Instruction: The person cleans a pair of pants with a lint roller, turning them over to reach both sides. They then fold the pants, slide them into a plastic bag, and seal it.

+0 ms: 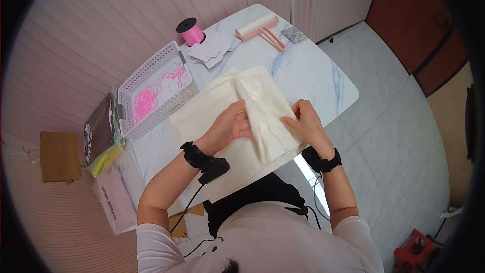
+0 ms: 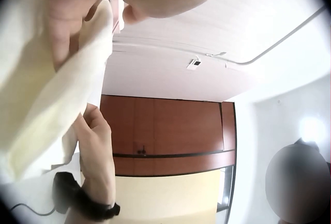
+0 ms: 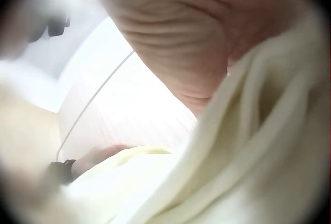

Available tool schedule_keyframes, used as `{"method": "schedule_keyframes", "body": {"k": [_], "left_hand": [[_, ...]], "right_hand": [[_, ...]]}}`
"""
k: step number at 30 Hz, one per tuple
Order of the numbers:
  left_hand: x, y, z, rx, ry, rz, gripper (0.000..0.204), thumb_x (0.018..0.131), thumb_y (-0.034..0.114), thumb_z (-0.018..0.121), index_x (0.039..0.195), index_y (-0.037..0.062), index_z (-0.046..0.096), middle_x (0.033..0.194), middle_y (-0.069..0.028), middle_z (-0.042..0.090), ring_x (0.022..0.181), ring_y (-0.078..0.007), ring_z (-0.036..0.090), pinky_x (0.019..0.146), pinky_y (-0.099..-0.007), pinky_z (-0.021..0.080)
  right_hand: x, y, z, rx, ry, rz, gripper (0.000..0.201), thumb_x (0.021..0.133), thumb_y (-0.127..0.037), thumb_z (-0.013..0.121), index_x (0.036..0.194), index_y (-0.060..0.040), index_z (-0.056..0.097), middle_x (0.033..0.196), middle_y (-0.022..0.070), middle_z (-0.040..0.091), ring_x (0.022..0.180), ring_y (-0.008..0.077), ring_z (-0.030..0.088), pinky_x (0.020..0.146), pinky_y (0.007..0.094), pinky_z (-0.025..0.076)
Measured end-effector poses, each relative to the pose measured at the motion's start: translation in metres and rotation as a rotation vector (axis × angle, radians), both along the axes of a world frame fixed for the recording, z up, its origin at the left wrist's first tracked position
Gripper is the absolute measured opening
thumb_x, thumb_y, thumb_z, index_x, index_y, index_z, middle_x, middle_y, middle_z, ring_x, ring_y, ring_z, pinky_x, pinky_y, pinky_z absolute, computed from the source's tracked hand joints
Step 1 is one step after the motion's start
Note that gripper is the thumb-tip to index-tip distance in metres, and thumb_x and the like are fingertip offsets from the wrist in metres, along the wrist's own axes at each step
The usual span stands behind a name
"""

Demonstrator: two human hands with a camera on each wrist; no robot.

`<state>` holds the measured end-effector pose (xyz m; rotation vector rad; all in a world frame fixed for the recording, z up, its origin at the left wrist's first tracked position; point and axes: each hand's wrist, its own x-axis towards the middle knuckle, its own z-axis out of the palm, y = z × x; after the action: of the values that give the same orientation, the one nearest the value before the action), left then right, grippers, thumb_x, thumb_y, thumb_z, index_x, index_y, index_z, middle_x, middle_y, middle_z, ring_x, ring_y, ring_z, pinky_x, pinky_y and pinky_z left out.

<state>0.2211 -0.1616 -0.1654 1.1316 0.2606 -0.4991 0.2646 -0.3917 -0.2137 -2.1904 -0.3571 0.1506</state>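
Observation:
A cream cloth (image 1: pixel 257 103) lies over a flat stack of the same fabric at the table's near edge, with a raised fold running down its middle. My left hand (image 1: pixel 230 127) grips this fold from the left, its fingertips partly tucked behind the fabric (image 2: pixel 67 100). On the other side, my right hand (image 1: pixel 307 124) pinches the cloth near its right edge between thumb and fingers. Bunched, draped folds of fabric (image 3: pixel 258 125) hang beneath the right palm in the right wrist view, hiding its fingertips.
Left of the cloth stands a white perforated basket (image 1: pixel 180 50) with pink paper shreds (image 1: pixel 146 103). Behind are a pink ribbon spool (image 1: pixel 192 34), white paper cards (image 1: pixel 209 50) and a pink-handled lint roller (image 1: pixel 260 28). Plastic-bagged packages (image 1: pixel 102 126) sit along the left edge.

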Motion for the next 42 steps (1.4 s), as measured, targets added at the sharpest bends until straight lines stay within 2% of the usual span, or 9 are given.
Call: {"method": "schedule_keyframes", "body": {"k": [7, 12, 15, 17, 22, 26, 29, 35, 42], "left_hand": [[-0.003, -0.015, 0.012, 0.211, -0.09, -0.216, 0.049, 0.096, 0.031, 0.049, 0.137, 0.0081, 0.036, 0.12, -0.0163, 0.056, 0.094, -0.0242, 0.063, 0.071, -0.0359, 0.057], [0.024, -0.002, -0.012, 0.984, -0.609, -0.091, 0.029, 0.09, 0.023, 0.055, 0.113, 0.0052, 0.056, 0.109, -0.0127, 0.06, 0.092, -0.0243, 0.063, 0.074, -0.0365, 0.052], [0.048, -0.005, -0.01, 1.29, -0.905, -0.055, 0.027, 0.087, 0.02, 0.057, 0.109, 0.0046, 0.059, 0.107, -0.013, 0.06, 0.101, -0.0268, 0.058, 0.087, -0.0377, 0.045], [0.075, 0.002, -0.025, 1.449, -1.087, -0.14, 0.036, 0.084, 0.021, 0.059, 0.117, 0.0054, 0.057, 0.11, -0.0109, 0.06, 0.105, -0.0272, 0.056, 0.091, -0.0392, 0.042], [0.095, 0.01, -0.016, 1.612, -0.693, -0.644, 0.042, 0.073, 0.03, 0.066, 0.107, 0.0069, 0.059, 0.119, -0.0098, 0.055, 0.116, -0.0267, 0.05, 0.096, -0.0488, 0.033], [0.094, 0.014, 0.009, 1.606, -0.656, -0.839, 0.037, 0.069, 0.031, 0.067, 0.094, 0.0055, 0.059, 0.111, -0.0095, 0.059, 0.108, -0.0262, 0.055, 0.094, -0.0445, 0.036], [0.116, 0.027, 0.004, 1.489, -0.625, -0.937, 0.03, 0.069, 0.029, 0.069, 0.085, 0.0061, 0.058, 0.095, -0.0091, 0.063, 0.094, -0.0238, 0.06, 0.086, -0.0378, 0.042], [0.136, 0.037, 0.032, 0.934, -0.504, -0.754, 0.029, 0.078, 0.029, 0.067, 0.095, 0.0057, 0.065, 0.1, -0.0107, 0.067, 0.094, -0.0204, 0.062, 0.079, -0.0332, 0.047], [0.126, 0.033, -0.006, 1.437, -0.482, -0.813, 0.048, 0.075, 0.044, 0.068, 0.104, 0.0054, 0.065, 0.097, -0.0107, 0.067, 0.091, -0.0245, 0.063, 0.081, -0.0333, 0.048]], "right_hand": [[-0.006, 0.004, 0.003, 0.039, -0.252, -0.058, 0.021, 0.087, -0.021, 0.061, 0.092, -0.0013, 0.056, 0.078, 0.0145, 0.056, 0.069, 0.0297, 0.055, 0.065, 0.0367, 0.045], [-0.005, 0.005, 0.005, 0.202, -0.024, -0.176, 0.036, 0.091, -0.035, 0.054, 0.097, -0.0008, 0.061, 0.058, 0.0144, 0.055, 0.054, 0.033, 0.053, 0.06, 0.0379, 0.046], [-0.005, -0.002, 0.017, 0.059, 0.175, -0.073, 0.045, 0.088, -0.044, 0.056, 0.098, -0.0006, 0.062, 0.07, 0.0147, 0.059, 0.064, 0.0315, 0.056, 0.064, 0.037, 0.046], [-0.009, -0.004, 0.016, -0.122, -0.01, 0.016, 0.042, 0.084, -0.04, 0.062, 0.096, -0.0003, 0.062, 0.083, 0.0149, 0.06, 0.076, 0.0299, 0.057, 0.068, 0.0361, 0.046], [-0.03, 0.0, 0.024, -0.231, -0.682, 0.077, 0.023, 0.068, -0.006, 0.072, 0.086, -0.0009, 0.059, 0.105, 0.0131, 0.056, 0.096, 0.0286, 0.052, 0.077, 0.035, 0.044], [-0.039, 0.001, 0.025, 0.09, -0.153, 0.272, 0.025, 0.071, 0.007, 0.06, 0.09, -0.0018, 0.047, 0.103, 0.0137, 0.057, 0.087, 0.0291, 0.057, 0.075, 0.0363, 0.047], [-0.032, -0.001, 0.016, 0.219, 0.102, 0.224, 0.018, 0.081, 0.008, 0.056, 0.086, -0.0034, 0.043, 0.099, 0.0091, 0.056, 0.089, 0.0189, 0.059, 0.084, 0.027, 0.046], [-0.023, -0.002, 0.014, 0.563, 0.027, 0.061, 0.014, 0.087, 0.007, 0.046, 0.097, -0.0029, 0.047, 0.106, 0.0131, 0.063, 0.093, 0.0149, 0.058, 0.083, 0.0277, 0.047], [-0.032, -0.001, 0.029, 0.379, 0.068, 0.283, 0.035, 0.085, 0.011, 0.036, 0.112, -0.0046, 0.052, 0.133, 0.0111, 0.054, 0.117, 0.0209, 0.055, 0.097, 0.0287, 0.041]]}}
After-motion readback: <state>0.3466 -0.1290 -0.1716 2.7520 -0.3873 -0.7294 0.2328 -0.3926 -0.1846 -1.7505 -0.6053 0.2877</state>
